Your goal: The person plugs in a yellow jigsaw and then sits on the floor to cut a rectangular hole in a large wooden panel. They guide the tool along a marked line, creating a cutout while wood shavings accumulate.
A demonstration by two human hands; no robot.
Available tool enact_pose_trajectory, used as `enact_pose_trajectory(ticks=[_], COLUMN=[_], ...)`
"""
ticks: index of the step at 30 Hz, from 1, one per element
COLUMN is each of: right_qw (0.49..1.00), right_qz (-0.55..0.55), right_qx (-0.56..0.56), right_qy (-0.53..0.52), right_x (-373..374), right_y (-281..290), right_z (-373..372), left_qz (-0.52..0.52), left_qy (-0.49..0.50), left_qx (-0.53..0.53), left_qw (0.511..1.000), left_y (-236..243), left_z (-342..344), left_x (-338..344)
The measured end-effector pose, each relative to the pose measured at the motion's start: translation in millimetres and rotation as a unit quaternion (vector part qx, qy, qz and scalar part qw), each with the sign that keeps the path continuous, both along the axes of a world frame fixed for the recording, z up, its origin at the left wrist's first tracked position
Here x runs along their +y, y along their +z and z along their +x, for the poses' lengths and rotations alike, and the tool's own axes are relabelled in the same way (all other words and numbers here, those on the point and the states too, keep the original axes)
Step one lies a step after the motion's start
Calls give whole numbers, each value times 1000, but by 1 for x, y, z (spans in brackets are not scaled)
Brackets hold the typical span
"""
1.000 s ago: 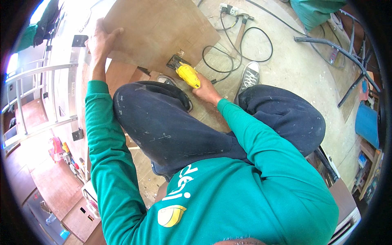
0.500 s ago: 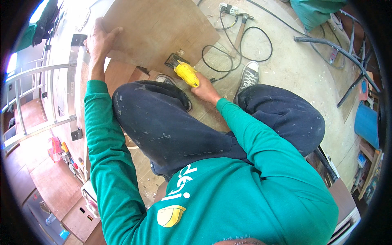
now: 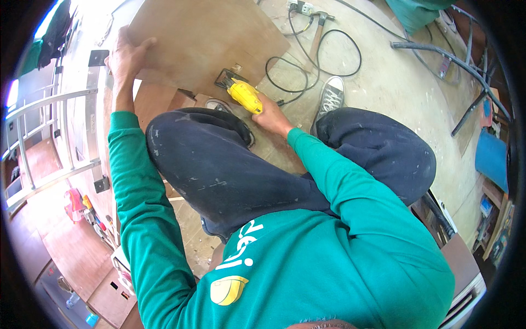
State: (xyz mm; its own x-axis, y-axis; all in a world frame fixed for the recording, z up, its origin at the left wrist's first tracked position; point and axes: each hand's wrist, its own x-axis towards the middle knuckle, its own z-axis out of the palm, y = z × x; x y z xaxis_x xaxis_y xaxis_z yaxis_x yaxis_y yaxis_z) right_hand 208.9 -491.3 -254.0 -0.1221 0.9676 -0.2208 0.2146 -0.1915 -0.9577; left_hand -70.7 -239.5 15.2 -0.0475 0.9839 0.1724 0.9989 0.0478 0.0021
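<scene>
My left hand [image 3: 129,57] grips the left edge of a brown plywood board [image 3: 208,30], thumb lying on its face. My right hand [image 3: 269,115] is wrapped round a yellow power tool [image 3: 245,96] with a black base plate on the board's lower part, beside a small cutout. A black cord [image 3: 300,93] leads from the tool and loops over the floor. My bent legs in dark trousers [image 3: 230,170] lie just below the board, with sneakers [image 3: 331,97] at either side of the tool.
A hammer [image 3: 318,41] and power strip [image 3: 300,7] lie above the cord. An aluminium ladder [image 3: 52,101] stands at left, near hand tools [image 3: 90,208]. At right are bent metal tubes [image 3: 449,55], a green bag [image 3: 416,13] and a blue container [image 3: 490,153].
The tool and my right hand have shifted slightly left and up in the picture, along with the board and much of the surroundings. My grips look the same.
</scene>
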Motion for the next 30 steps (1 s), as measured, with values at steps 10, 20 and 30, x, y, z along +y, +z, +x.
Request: enact_pose_trajectory(ticks=[10,20,30], right_qw=[1000,999,999], right_qz=[-16,-10,10], right_qx=[-19,-32,-24], right_qy=[1,8,23], right_x=[-4,0,5], right_y=[-10,-8,0], right_z=[1,0,5], left_qz=[0,4,-3], left_qy=[11,-1,3], left_qx=[-14,-34,-25], left_qw=[1000,999,1000], left_y=[4,-1,1], left_z=[6,-1,1], left_x=[-3,-3,-2])
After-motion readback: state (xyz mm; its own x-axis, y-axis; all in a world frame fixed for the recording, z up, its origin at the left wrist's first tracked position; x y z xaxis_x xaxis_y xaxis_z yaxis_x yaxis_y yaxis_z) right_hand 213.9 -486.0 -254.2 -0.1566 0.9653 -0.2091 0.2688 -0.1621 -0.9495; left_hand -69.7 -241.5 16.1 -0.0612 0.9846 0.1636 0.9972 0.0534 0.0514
